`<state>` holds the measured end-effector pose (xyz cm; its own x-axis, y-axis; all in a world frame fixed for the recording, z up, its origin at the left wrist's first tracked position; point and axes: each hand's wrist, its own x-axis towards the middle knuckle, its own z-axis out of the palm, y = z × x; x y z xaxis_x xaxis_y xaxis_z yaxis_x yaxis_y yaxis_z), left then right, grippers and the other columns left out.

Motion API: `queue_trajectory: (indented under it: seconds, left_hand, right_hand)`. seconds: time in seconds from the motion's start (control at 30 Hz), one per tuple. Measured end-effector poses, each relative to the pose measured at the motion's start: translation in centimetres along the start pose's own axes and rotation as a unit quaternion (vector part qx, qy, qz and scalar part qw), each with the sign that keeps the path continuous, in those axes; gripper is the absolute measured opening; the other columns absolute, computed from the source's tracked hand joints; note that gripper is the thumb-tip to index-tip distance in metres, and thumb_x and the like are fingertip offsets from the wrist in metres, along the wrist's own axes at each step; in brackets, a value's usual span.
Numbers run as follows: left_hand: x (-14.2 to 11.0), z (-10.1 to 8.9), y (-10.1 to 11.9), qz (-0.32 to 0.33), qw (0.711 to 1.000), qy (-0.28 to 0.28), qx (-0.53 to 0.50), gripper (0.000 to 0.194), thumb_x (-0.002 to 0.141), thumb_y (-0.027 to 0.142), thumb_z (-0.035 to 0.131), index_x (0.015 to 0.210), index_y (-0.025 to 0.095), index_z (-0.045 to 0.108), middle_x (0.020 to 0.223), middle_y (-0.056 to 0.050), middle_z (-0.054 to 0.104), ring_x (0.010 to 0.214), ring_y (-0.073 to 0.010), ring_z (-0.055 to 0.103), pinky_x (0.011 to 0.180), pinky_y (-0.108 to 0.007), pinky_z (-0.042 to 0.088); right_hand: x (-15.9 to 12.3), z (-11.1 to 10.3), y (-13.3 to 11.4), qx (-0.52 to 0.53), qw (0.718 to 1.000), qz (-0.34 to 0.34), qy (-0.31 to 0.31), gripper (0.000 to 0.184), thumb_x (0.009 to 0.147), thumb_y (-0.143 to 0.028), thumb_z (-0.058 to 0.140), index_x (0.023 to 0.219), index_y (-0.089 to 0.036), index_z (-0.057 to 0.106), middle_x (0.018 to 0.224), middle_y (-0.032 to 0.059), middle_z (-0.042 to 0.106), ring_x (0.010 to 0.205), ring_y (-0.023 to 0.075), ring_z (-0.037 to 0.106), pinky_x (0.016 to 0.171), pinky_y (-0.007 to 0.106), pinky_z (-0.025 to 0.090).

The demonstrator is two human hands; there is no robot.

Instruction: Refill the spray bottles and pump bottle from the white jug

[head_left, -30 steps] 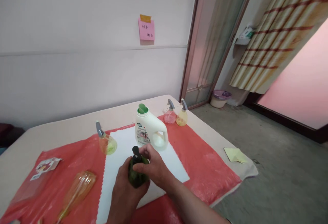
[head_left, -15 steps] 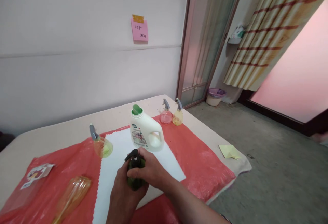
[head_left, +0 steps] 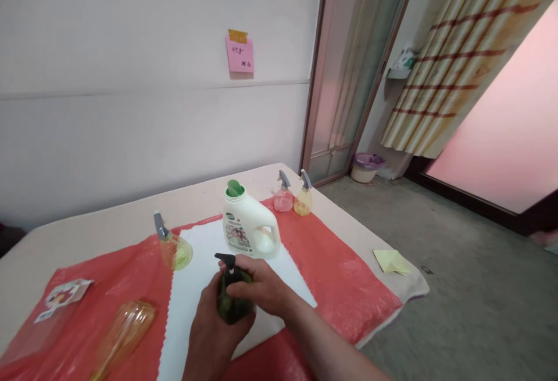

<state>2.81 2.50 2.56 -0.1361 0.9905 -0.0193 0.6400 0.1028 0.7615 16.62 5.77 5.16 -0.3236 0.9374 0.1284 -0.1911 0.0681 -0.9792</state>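
Note:
A dark green pump bottle (head_left: 232, 306) with a black pump head stands between my two hands above the white sheet. My left hand (head_left: 218, 326) wraps round its body from the left and below. My right hand (head_left: 261, 285) grips the collar below the pump head, thumb in front and fingers behind. Just beyond them stands a white detergent jug (head_left: 246, 224), uncapped, with a green spout showing in its mouth. A spray bottle (head_left: 175, 250) with yellow-green liquid and a grey trigger leans at the left edge of the white sheet (head_left: 185, 294).
A pink spray bottle (head_left: 283, 200) and a yellow spray bottle (head_left: 303, 201) stand at the back right. An amber bottle (head_left: 126, 329) lies on the red plastic sheet (head_left: 344, 276), left of the white sheet. Yellow paper (head_left: 391, 261) rests near the table's right edge.
My hands and the pump bottle have shifted slightly right in view. The pump head has turned a little, its nozzle now lying more level. Both hands keep their hold.

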Motion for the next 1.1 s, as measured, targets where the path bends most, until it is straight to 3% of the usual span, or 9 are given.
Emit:
queue_trajectory:
  seconds: [0.03, 0.23, 0.33, 0.47, 0.63, 0.8, 0.93, 1.03, 1.1]
  left_hand:
    - [0.0, 0.1, 0.0, 0.002, 1.000, 0.000, 0.000, 0.082, 0.064, 0.040, 0.075, 0.140, 0.026, 0.047, 0.126, -0.009, 0.068, 0.113, -0.0320, 0.068, 0.091, -0.040, 0.054]
    - [-0.1, 0.1, 0.5, 0.002, 1.000, -0.014, -0.018, 0.079, 0.063, 0.036, 0.074, 0.138, 0.025, 0.050, 0.127, -0.009, 0.068, 0.115, -0.0329, 0.067, 0.091, -0.040, 0.054]
    - [-0.1, 0.2, 0.5, 0.003, 1.000, -0.009, -0.012, 0.080, 0.064, 0.038, 0.075, 0.139, 0.025, 0.050, 0.125, -0.009, 0.069, 0.114, -0.0327, 0.067, 0.091, -0.040, 0.053]
    - [0.2, 0.5, 0.0, -0.006, 1.000, -0.017, -0.015, 0.083, 0.065, 0.037, 0.075, 0.142, 0.024, 0.047, 0.128, -0.010, 0.068, 0.115, -0.0320, 0.067, 0.091, -0.040, 0.053]
    - [0.3, 0.5, -0.1, 0.001, 0.999, -0.027, -0.028, 0.084, 0.062, 0.033, 0.077, 0.140, 0.024, 0.049, 0.126, -0.009, 0.070, 0.117, -0.0321, 0.067, 0.092, -0.038, 0.053]
    - [0.1, 0.3, 0.5, -0.012, 0.999, -0.021, -0.022, 0.084, 0.063, 0.034, 0.077, 0.142, 0.025, 0.048, 0.129, -0.009, 0.068, 0.121, -0.0330, 0.064, 0.098, -0.041, 0.051]
    - [0.3, 0.4, -0.4, 0.004, 0.989, -0.083, -0.119, 0.092, 0.068, 0.042, 0.077, 0.149, 0.025, 0.037, 0.139, -0.011, 0.061, 0.125, -0.0320, 0.061, 0.100, -0.043, 0.051]
    - [0.4, 0.5, -1.3, 0.045, 0.979, -0.098, -0.175, 0.099, 0.070, 0.053, 0.075, 0.151, 0.019, 0.031, 0.145, -0.016, 0.054, 0.130, -0.0319, 0.057, 0.105, -0.045, 0.049]
    - [0.4, 0.4, -1.6, 0.048, 0.982, -0.104, -0.148, 0.090, 0.076, 0.058, 0.069, 0.149, 0.016, 0.036, 0.142, -0.017, 0.056, 0.129, -0.0318, 0.057, 0.107, -0.048, 0.047]
  right_hand:
    - [-0.1, 0.0, 0.0, 0.003, 1.000, -0.008, 0.004, 0.032, 0.068, -0.032, 0.078, 0.096, -0.022, 0.067, 0.093, -0.0016, 0.063, 0.095, 0.0204, 0.057, 0.088, 0.034, 0.042]
    - [-0.2, 1.9, 1.0, -0.061, 0.982, 0.030, 0.175, 0.035, 0.060, -0.024, 0.080, 0.080, -0.024, 0.051, 0.078, -0.0051, 0.056, 0.079, 0.0174, 0.050, 0.072, 0.032, 0.041]
    - [-0.1, 1.4, 1.0, -0.049, 0.986, 0.029, 0.155, 0.034, 0.059, -0.024, 0.081, 0.083, -0.023, 0.057, 0.083, -0.0041, 0.060, 0.082, 0.0183, 0.054, 0.076, 0.032, 0.043]
    - [-0.1, 0.2, 0.7, -0.005, 0.999, 0.007, 0.044, 0.032, 0.067, -0.027, 0.075, 0.098, -0.023, 0.069, 0.088, -0.0029, 0.064, 0.087, 0.0190, 0.058, 0.083, 0.034, 0.046]
    - [-0.1, 1.1, 0.8, -0.083, 0.982, 0.034, 0.168, 0.028, 0.061, -0.022, 0.079, 0.080, -0.023, 0.059, 0.083, -0.0038, 0.062, 0.083, 0.0183, 0.056, 0.078, 0.033, 0.046]
    - [0.3, 1.6, 1.2, -0.075, 0.986, 0.049, 0.144, 0.034, 0.058, -0.026, 0.082, 0.086, -0.022, 0.064, 0.086, -0.0013, 0.066, 0.086, 0.0207, 0.060, 0.079, 0.034, 0.049]
    - [0.5, -0.1, 0.6, -0.093, 0.985, 0.026, 0.144, 0.025, 0.063, -0.033, 0.079, 0.082, -0.022, 0.067, 0.079, -0.0014, 0.066, 0.078, 0.0186, 0.060, 0.074, 0.032, 0.050]
    - [0.1, -3.2, -0.7, -0.138, 0.974, 0.036, 0.173, 0.026, 0.063, -0.038, 0.078, 0.079, -0.020, 0.068, 0.072, -0.0018, 0.065, 0.069, 0.0169, 0.059, 0.065, 0.030, 0.048]
    - [-0.3, -6.0, -1.5, -0.171, 0.960, 0.037, 0.219, 0.027, 0.063, -0.041, 0.079, 0.077, -0.019, 0.068, 0.069, -0.0015, 0.065, 0.067, 0.0170, 0.058, 0.064, 0.030, 0.047]
